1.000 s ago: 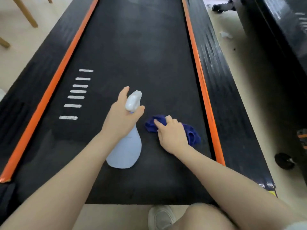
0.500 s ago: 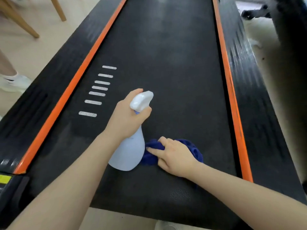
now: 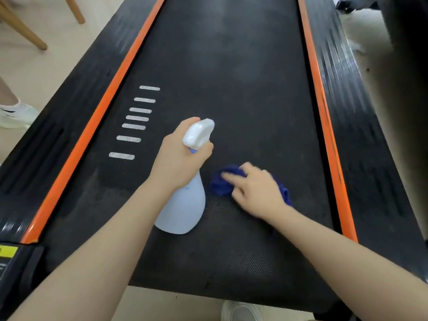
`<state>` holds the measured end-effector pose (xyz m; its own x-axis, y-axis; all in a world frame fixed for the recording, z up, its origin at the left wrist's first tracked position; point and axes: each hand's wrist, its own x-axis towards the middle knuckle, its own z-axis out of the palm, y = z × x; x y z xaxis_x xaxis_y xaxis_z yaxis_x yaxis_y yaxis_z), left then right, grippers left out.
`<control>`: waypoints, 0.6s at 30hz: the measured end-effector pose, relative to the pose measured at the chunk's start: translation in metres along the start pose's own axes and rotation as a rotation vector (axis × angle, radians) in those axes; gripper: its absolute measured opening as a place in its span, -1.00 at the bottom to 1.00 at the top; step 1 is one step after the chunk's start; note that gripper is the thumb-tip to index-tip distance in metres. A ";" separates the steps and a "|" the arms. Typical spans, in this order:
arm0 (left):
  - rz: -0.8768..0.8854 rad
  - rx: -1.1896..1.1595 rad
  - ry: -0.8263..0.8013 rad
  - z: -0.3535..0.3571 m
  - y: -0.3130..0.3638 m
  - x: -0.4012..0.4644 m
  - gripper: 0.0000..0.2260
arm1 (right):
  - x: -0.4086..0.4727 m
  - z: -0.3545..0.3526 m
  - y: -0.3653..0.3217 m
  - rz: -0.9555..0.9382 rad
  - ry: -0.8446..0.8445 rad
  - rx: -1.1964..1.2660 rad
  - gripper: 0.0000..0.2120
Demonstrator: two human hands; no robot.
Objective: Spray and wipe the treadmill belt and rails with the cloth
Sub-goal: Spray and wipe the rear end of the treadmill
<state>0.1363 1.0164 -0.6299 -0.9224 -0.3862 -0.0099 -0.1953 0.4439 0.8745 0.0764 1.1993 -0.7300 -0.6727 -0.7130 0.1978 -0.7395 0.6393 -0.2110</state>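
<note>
Left hand (image 3: pixel 178 161) with fingers wrapped round spray bottle (image 3: pixel 183 205) neck above treadmill belt (image 3: pixel 231 77), right hand (image 3: pixel 257 191) with spread fingers pressing blue cloth (image 3: pixel 222 181) onto belt, orange rails (image 3: pixel 324 112) either side.

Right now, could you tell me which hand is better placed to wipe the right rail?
The right hand: it already presses the cloth nearer that rail; the left hand grips the bottle.

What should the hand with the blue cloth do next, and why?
Probably keep rubbing the cloth across the belt, toward the right rail. The right hand presses it flat there, the left hand holds the bottle, and neither rail is being wiped.
</note>
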 end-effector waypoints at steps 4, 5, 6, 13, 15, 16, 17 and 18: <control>0.001 -0.040 -0.035 0.008 0.013 0.002 -0.58 | 0.009 -0.009 0.035 0.295 0.124 -0.169 -0.56; 0.008 -0.084 -0.040 0.012 0.019 0.001 -0.56 | -0.003 -0.011 0.029 0.231 0.116 -0.189 -0.57; 0.022 -0.125 -0.048 0.017 0.024 0.000 -0.55 | -0.021 -0.013 0.021 0.121 0.069 -0.166 -0.57; 0.065 -0.119 -0.129 0.064 0.047 0.013 -0.53 | -0.014 -0.018 0.102 0.376 0.183 -0.226 -0.60; 0.058 -0.099 -0.128 0.069 0.047 0.015 -0.54 | -0.004 -0.016 0.112 0.480 0.204 -0.248 -0.64; 0.054 -0.087 -0.138 0.071 0.048 0.015 -0.55 | -0.008 -0.015 0.106 0.470 0.212 -0.268 -0.66; 0.049 -0.075 -0.149 0.071 0.049 0.016 -0.55 | -0.018 -0.015 0.096 0.438 0.205 -0.293 -0.66; 0.040 -0.066 -0.154 0.071 0.050 0.017 -0.55 | -0.033 -0.015 0.085 0.392 0.178 -0.310 -0.66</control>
<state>0.0875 1.0900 -0.6205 -0.9702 -0.2382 -0.0444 -0.1397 0.4001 0.9058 0.0350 1.2811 -0.7404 -0.8737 -0.3608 0.3264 -0.3862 0.9223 -0.0143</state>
